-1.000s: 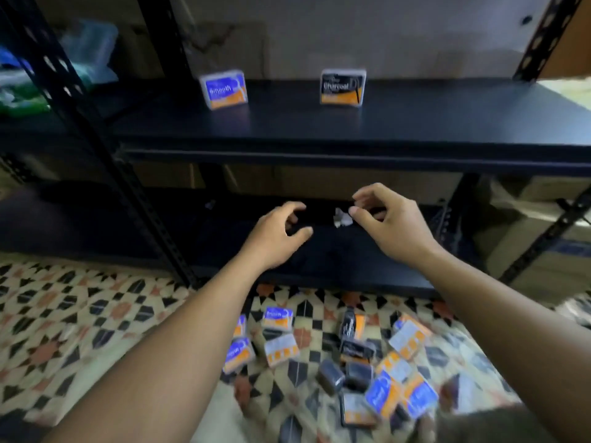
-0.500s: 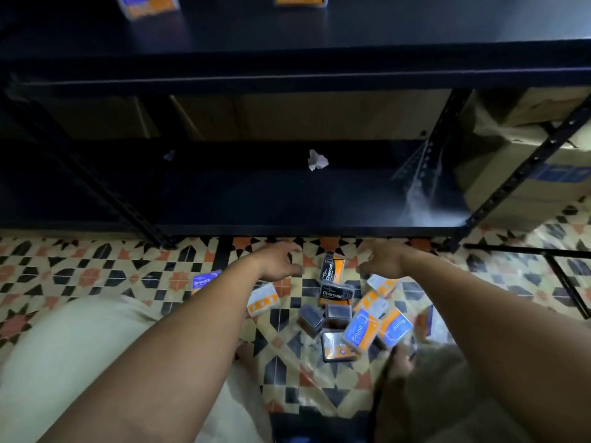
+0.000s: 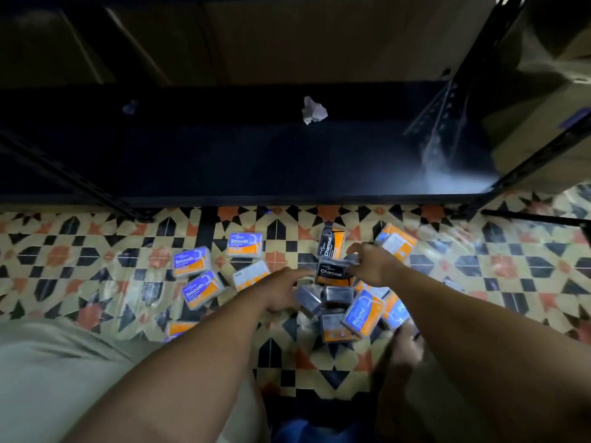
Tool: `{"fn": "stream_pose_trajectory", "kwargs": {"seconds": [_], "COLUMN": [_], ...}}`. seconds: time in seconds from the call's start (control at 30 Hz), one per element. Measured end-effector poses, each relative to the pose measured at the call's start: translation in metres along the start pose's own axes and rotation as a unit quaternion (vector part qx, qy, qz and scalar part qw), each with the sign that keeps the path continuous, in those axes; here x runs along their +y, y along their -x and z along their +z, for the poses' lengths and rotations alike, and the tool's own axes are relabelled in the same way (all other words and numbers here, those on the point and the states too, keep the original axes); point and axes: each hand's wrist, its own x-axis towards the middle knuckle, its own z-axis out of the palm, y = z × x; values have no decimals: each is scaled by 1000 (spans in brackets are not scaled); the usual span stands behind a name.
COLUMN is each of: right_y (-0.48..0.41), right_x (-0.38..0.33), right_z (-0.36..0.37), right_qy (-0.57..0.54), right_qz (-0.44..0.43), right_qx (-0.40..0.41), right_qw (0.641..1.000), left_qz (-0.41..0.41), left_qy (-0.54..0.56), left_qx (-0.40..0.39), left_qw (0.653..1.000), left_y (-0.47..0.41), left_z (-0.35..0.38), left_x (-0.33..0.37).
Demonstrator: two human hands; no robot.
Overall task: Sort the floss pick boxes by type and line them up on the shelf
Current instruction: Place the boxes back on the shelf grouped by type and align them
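Note:
Floss pick boxes lie scattered on the patterned floor in front of the black lower shelf [image 3: 256, 167]. Three blue-and-orange Smooth boxes [image 3: 192, 262] sit to the left, and a Round box [image 3: 363, 313] leans on the pile at the right. One black Charcoal box [image 3: 331, 244] stands on end, and a second Charcoal box [image 3: 332, 272] lies just in front of it. My right hand [image 3: 374, 265] curls its fingers over that second box's right end. My left hand [image 3: 284, 289] stretches flat, its fingertips at the same box's left edge.
A crumpled white paper [image 3: 314, 110] lies on the lower shelf board. Slanted black shelf posts [image 3: 80, 183] stand at the left and right. Cardboard cartons [image 3: 543, 91] sit behind the right post. My pale trouser leg [image 3: 64, 372] fills the lower left.
My view has tipped down from the upper shelf to the floor. Both hands have dropped from the lower shelf onto the pile and closed in on the flat Charcoal box.

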Motion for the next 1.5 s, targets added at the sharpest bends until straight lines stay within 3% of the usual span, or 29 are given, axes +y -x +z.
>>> {"fn": "stream_pose_trajectory", "kwargs": {"seconds": [0.13, 0.23, 0.47, 0.77, 0.93, 1.27, 1.5], "right_y": [-12, -18, -20, 16, 50, 137, 183], "right_x": [1, -2, -1, -20, -46, -125, -168], "right_z": [13, 21, 25, -10, -47, -159, -221], "right_qy": [15, 12, 5, -133, -145, -195, -108], "right_qz": [11, 17, 6, -34, -79, -245, -320], "right_qx": [-10, -26, -4, 89, 145, 272, 350], "right_qw": [1000, 999, 1000, 987, 976, 910, 874], "left_qz": [32, 45, -54, -57, -22, 120, 177], "left_qy": [-48, -22, 111, 222, 252, 128, 38], "left_qx": [37, 68, 120, 200, 277, 439, 519], "left_qw": [998, 996, 985, 953, 927, 881, 835], "left_y": [-11, -11, -3, 28, 62, 157, 232], "left_z": [18, 23, 10, -19, -47, -145, -206], "left_x": [-9, -14, -19, 8, 34, 104, 141]}}
